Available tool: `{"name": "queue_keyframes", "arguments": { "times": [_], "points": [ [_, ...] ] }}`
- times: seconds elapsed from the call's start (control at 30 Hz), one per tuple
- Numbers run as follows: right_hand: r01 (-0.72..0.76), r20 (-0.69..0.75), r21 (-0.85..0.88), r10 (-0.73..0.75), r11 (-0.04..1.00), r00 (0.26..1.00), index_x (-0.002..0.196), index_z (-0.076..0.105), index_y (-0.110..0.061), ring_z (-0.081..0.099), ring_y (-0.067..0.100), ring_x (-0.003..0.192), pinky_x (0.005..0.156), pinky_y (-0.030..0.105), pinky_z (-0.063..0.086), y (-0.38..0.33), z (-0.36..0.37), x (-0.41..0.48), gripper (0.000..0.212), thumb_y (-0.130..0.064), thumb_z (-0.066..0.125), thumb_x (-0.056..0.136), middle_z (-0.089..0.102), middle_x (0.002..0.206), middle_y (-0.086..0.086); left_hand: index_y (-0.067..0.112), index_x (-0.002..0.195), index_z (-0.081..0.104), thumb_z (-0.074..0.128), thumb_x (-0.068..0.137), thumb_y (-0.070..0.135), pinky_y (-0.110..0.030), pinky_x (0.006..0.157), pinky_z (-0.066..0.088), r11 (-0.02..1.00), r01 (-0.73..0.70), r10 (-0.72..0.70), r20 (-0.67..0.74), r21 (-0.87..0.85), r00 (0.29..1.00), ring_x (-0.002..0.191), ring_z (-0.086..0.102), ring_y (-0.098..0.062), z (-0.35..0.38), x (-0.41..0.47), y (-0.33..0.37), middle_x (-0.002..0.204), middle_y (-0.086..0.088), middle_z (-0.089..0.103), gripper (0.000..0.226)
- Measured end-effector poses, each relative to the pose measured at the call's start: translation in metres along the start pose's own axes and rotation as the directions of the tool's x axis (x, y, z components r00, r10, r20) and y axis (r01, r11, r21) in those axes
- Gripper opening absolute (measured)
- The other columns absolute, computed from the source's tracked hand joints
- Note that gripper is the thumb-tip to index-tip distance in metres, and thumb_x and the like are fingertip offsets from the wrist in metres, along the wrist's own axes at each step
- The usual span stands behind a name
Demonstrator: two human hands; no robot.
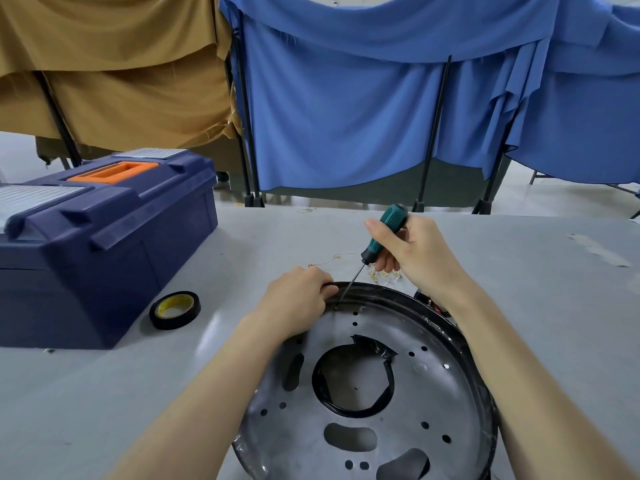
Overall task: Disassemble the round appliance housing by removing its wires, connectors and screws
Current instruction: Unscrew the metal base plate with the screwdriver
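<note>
— Hands? Hard to read from this angle.

— Easy enough. Right hand [415, 251] raised, fingers wrapped round green-and-black screwdriver [372, 245], thin shaft slanting down to a screw [336, 307] just inside the far rim. Left hand [294, 299] knuckles-up, fingers curled over that black rim right beside the tip.

— And the housing?

— Round appliance housing [433, 393] lying flat on grey table [519, 271], close in front between both forearms (dull metal disc punched with small round holes and oblong slots, big centre opening edged in black). Glossy black tape roll [162, 320] and navy plastic toolbox [104, 244] off to the left.
</note>
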State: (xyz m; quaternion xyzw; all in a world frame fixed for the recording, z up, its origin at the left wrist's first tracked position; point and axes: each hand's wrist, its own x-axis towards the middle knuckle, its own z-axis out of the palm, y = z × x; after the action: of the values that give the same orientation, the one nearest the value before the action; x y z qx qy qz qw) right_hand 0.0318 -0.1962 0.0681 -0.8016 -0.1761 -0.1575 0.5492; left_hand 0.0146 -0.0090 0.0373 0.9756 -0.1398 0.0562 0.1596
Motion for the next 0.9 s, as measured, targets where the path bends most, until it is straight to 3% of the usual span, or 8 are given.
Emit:
{"name": "queue_keyframes", "arguments": {
  "times": [0.13,0.33,0.47,0.57,0.63,0.73,0.83,0.9],
  "points": [
    [-0.004,0.028,-0.013,0.004,1.0,1.0,0.077,0.061,-0.005,0.059,0.019,0.053,0.053,0.02,0.046,-0.001,0.002,-0.001,0.042,-0.043,0.057,0.094,0.071,0.068,0.014,0.021,0.078,0.046,0.044,0.102,0.03,-0.032,0.066,0.037,1.0,0.001,-0.001,-0.008,0.005,1.0,0.088,0.052,-0.033,0.0,-0.001,0.0,0.087,-0.008,0.059,0.025],
    [0.02,0.049,-0.053,-0.017,0.998,0.999,0.078,0.06,-0.005,0.059,0.013,0.051,0.053,0.018,0.047,-0.01,0.002,-0.004,0.039,-0.039,0.058,0.095,0.07,0.061,0.005,0.018,0.075,0.045,0.044,0.102,0.03,-0.034,0.067,0.04,1.0,-0.001,0.001,-0.006,0.012,1.0,0.087,0.053,-0.035,0.0,-0.001,0.001,0.083,-0.006,0.056,0.029],
    [0.039,0.111,-0.107,-0.027,0.993,0.993,0.084,0.059,-0.005,0.061,0.006,0.053,0.056,0.016,0.05,-0.018,0.004,-0.005,0.034,-0.036,0.057,0.095,0.07,0.062,-0.006,0.014,0.092,0.059,0.039,0.103,0.029,-0.037,0.072,0.045,0.999,-0.007,0.007,-0.007,0.035,1.0,0.091,0.057,-0.035,0.002,-0.002,0.003,0.093,-0.008,0.065,0.027],
    [0.039,0.154,-0.136,-0.018,0.99,0.988,0.09,0.06,-0.005,0.063,0.001,0.059,0.056,0.011,0.047,-0.025,0.003,-0.007,0.033,-0.038,0.057,0.095,0.072,0.072,-0.003,0.026,0.109,0.061,0.033,0.105,0.03,-0.038,0.083,0.044,0.994,0.015,-0.019,-0.034,-0.107,0.999,0.106,0.057,-0.029,0.002,-0.003,0.004,0.111,0.0,0.067,0.029],
    [0.038,0.177,-0.172,-0.008,0.984,0.984,0.093,0.061,-0.005,0.066,0.002,0.065,0.056,0.011,0.046,-0.03,0.001,-0.008,0.036,-0.041,0.057,0.094,0.074,0.08,0.002,0.028,0.126,0.057,0.033,0.105,0.025,-0.04,0.096,0.045,0.937,-0.011,-0.018,-0.08,-0.349,0.997,0.112,0.059,-0.021,0.0,-0.002,0.005,0.115,0.003,0.068,0.032],
    [0.017,0.208,-0.278,0.043,0.96,0.977,0.094,0.058,-0.004,0.065,0.023,0.075,0.072,0.04,0.053,-0.035,0.0,-0.01,0.047,-0.05,0.055,0.091,0.07,0.088,0.017,0.016,0.122,0.061,0.045,0.099,0.0,-0.035,0.097,0.049,0.749,-0.151,0.047,-0.175,-0.645,0.983,0.101,0.067,-0.017,-0.007,-0.004,0.005,0.103,-0.004,0.072,0.032],
    [0.008,0.194,-0.324,0.058,0.946,0.979,0.085,0.054,-0.009,0.045,0.007,0.056,0.054,0.022,0.042,-0.038,0.0,-0.011,0.043,-0.052,0.054,0.092,0.053,0.067,0.004,0.011,0.114,0.064,0.067,0.084,-0.008,-0.023,0.087,0.053,0.593,-0.205,0.115,-0.17,-0.778,0.979,0.096,0.07,-0.017,-0.017,-0.005,0.009,0.104,-0.01,0.072,0.036],
    [0.004,0.183,-0.33,0.06,0.944,0.981,0.087,0.054,-0.009,0.042,0.008,0.057,0.05,0.017,0.037,-0.04,-0.001,-0.011,0.04,-0.049,0.053,0.094,0.047,0.066,-0.001,0.009,0.108,0.067,0.073,0.081,-0.002,-0.023,0.084,0.054,0.516,-0.22,0.154,-0.163,-0.828,0.974,0.095,0.072,-0.018,-0.022,-0.003,0.016,0.103,-0.008,0.074,0.031]
  ]
}}
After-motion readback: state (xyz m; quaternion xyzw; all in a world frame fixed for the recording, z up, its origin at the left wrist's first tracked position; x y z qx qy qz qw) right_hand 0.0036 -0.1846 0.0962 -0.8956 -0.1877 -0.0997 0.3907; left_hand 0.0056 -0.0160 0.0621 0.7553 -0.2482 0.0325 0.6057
